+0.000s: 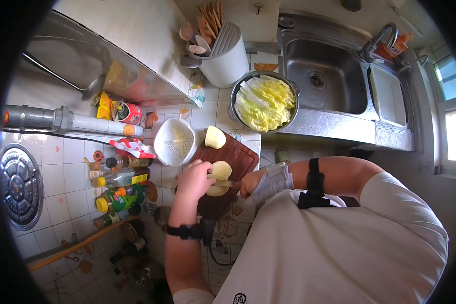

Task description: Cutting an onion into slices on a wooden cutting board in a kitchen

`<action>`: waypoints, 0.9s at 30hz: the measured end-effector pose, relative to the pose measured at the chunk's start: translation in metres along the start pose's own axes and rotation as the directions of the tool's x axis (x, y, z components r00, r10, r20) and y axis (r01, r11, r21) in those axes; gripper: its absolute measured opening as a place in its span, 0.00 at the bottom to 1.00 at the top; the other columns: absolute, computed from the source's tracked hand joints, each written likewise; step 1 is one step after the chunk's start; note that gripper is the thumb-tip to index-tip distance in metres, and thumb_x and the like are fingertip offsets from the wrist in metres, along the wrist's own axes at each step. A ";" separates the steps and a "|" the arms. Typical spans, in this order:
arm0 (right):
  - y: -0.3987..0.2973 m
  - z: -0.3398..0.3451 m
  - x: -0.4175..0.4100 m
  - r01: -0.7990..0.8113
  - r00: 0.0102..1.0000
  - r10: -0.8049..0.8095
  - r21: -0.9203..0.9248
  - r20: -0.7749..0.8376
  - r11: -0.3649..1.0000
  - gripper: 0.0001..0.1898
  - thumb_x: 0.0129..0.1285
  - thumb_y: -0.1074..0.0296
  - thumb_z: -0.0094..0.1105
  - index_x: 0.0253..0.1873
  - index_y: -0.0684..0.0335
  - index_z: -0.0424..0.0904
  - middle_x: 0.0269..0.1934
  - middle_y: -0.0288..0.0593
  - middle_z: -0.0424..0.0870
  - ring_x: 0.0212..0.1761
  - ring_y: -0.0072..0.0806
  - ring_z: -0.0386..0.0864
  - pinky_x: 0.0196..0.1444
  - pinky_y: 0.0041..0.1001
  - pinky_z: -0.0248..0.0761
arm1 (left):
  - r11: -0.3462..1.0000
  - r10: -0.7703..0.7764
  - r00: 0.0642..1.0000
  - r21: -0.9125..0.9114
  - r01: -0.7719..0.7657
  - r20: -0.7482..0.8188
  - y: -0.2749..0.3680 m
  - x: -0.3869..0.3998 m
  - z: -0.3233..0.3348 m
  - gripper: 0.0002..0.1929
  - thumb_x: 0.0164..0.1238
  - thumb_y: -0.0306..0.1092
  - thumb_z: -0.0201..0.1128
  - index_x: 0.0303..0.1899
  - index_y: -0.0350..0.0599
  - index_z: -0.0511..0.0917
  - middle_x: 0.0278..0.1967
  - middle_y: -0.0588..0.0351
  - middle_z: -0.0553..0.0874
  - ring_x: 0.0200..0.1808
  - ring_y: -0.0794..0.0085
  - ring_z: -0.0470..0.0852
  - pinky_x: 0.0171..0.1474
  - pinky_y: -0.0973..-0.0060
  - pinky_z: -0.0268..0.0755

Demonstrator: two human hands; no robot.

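Note:
My left hand (196, 179) has its fingers bent over a peeled potato (221, 170) on the dark red-brown wooden cutting board (243, 154). My right hand (249, 184), with a grey wrap on the wrist, grips a knife (224, 183) by its handle. The blade lies across the potato, with pale pieces on both sides of it; my left fingertips touch near the blade's far end. Another peeled potato piece (215, 137) rests at the board's upper edge. Beside the board, a white plastic colander (158, 141) holds a few pale strips.
A metal pot (297, 104) of cut napa cabbage (264, 102) stands beside the steel sink (326, 87). A white utensil holder (224, 68) is behind it. Several sauce bottles (121, 176) line the tiled counter at left, near a metal pipe (34, 116) and a round metal steamer plate (21, 187).

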State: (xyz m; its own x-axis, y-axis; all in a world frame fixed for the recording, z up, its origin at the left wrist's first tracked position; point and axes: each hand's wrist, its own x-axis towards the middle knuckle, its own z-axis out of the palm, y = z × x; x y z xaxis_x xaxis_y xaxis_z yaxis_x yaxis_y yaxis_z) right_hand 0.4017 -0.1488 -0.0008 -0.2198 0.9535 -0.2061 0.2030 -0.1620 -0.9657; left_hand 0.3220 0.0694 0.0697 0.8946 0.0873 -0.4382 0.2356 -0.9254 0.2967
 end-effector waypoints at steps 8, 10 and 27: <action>0.014 0.005 0.011 -0.043 0.997 0.053 -0.153 0.056 0.987 0.20 0.61 0.50 0.61 0.45 0.63 0.86 0.37 0.50 0.87 0.40 0.42 0.85 0.45 0.36 0.76 | 0.938 0.035 0.961 0.323 -0.127 0.276 -0.008 0.054 0.013 0.09 0.56 0.31 0.69 0.40 0.51 0.86 0.44 0.53 0.87 0.50 0.59 0.84 0.51 0.61 0.78; 0.008 0.003 0.007 -0.048 0.997 0.056 -0.149 0.048 0.988 0.21 0.61 0.50 0.61 0.46 0.64 0.85 0.37 0.51 0.87 0.40 0.42 0.85 0.45 0.36 0.76 | 0.964 0.047 0.989 0.252 -0.081 0.137 -0.005 0.053 0.016 0.10 0.58 0.33 0.70 0.42 0.48 0.84 0.45 0.52 0.85 0.49 0.57 0.84 0.53 0.61 0.77; -0.046 -0.016 -0.018 -0.019 1.000 0.019 0.073 0.002 0.997 0.17 0.62 0.57 0.58 0.32 0.68 0.80 0.23 0.49 0.78 0.27 0.36 0.79 0.33 0.36 0.70 | 0.923 -0.032 0.724 -0.298 -0.242 -0.689 -0.009 -0.064 0.082 0.08 0.55 0.23 0.71 0.36 0.43 0.83 0.34 0.54 0.84 0.35 0.61 0.83 0.40 0.67 0.78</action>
State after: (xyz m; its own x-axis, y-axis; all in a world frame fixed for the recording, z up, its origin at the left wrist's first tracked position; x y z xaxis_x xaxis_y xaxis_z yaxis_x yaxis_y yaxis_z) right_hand 0.4118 -0.1548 0.0501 -0.2183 0.9496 -0.2248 0.1365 -0.1984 -0.9706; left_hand 0.2320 0.0421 0.0256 0.9018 0.3471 0.2574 0.1138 -0.7655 0.6333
